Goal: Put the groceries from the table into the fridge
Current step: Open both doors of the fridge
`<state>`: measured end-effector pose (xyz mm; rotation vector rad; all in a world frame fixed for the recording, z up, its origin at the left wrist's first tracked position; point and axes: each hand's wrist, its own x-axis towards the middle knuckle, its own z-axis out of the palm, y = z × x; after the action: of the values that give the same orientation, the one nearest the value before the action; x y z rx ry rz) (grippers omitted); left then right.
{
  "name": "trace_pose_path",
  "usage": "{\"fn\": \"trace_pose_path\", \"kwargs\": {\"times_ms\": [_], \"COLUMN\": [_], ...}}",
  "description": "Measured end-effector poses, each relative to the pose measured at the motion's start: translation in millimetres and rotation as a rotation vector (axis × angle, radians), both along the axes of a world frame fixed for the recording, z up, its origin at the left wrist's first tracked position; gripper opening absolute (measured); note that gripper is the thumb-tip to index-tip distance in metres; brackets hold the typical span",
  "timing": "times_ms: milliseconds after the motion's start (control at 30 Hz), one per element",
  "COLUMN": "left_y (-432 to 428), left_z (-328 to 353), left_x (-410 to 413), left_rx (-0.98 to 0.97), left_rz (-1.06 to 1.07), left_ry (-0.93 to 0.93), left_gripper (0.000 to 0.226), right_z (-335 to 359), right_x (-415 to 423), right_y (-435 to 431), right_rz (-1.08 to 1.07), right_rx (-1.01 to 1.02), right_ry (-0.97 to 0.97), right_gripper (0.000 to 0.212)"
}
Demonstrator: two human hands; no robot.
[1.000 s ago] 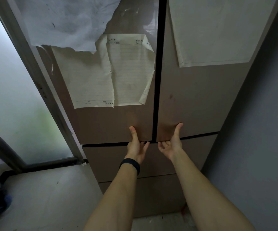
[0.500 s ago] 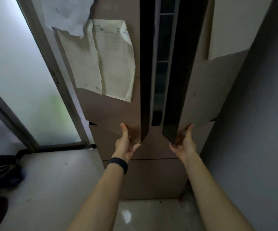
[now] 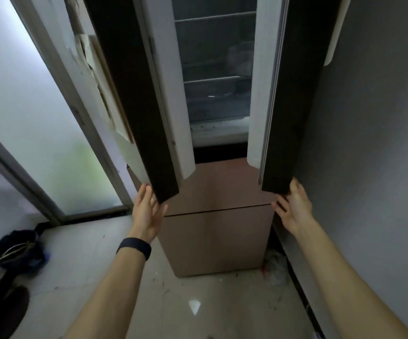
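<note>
Facing open fridge (image 3: 212, 187): left hand (image 3: 147, 214) flat, fingers straight, at left door (image 3: 129, 94) bottom corner; right hand (image 3: 293, 206) fingers curled under right door (image 3: 293, 94) bottom corner, gripping it; shelves (image 3: 215, 79) between doors, above hands.

The person is wearing a plain black band (image 3: 134, 247), smooth and matte, sitting snugly around the left wrist just below the left hand (image 3: 147, 211). Both forearms (image 3: 105, 294) are showing bare as far as can be seen, and the right hand (image 3: 293, 209) is going uncovered too.
</note>
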<state>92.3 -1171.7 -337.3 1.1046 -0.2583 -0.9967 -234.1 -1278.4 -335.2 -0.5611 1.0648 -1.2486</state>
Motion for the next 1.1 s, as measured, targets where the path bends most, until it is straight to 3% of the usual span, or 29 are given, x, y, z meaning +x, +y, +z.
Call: {"fn": "trace_pose_path", "kwargs": {"times_ms": [167,267,400,500,633,800,1100], "left_y": [28.4,51.8,66.8,62.2,45.6,24.2,28.7], "left_z": [9.8,23.9,55.6,79.1,99.7,102.5,98.6], "left_x": [-5.7,-15.7,-22.3,-16.4,-0.3,14.9,44.8], "left_rx": [0.118,0.215,0.213,0.172,0.145,0.143,0.062], "left_rz": [0.006,0.122,0.268,0.346,0.403,0.296,0.142], "left_ry": [-0.151,-0.475,-1.006,-1.178,-1.305,-1.376,-1.358], "left_gripper": [0.044,0.042,0.054,0.065,0.081,0.090,0.086], "right_z": [-9.8,-18.8,-19.9,-1.6,41.5,84.2,73.9], "right_x": [-8.8,5.2,58.9,103.3,158.2,200.2,216.5], "right_y": [26.4,56.3,102.8,103.9,72.7,31.3,34.9], "right_rz": [-0.032,0.003,0.321,0.483,0.499,0.451,0.474], "right_rx": [-0.075,-0.081,-0.235,-0.435,-0.635,-0.701,-0.720], "right_ry": [0.154,0.305,0.603,0.648,0.679,0.729,0.694], "right_gripper": [0.060,0.070,0.050,0.045,0.055,0.078,0.080]}}
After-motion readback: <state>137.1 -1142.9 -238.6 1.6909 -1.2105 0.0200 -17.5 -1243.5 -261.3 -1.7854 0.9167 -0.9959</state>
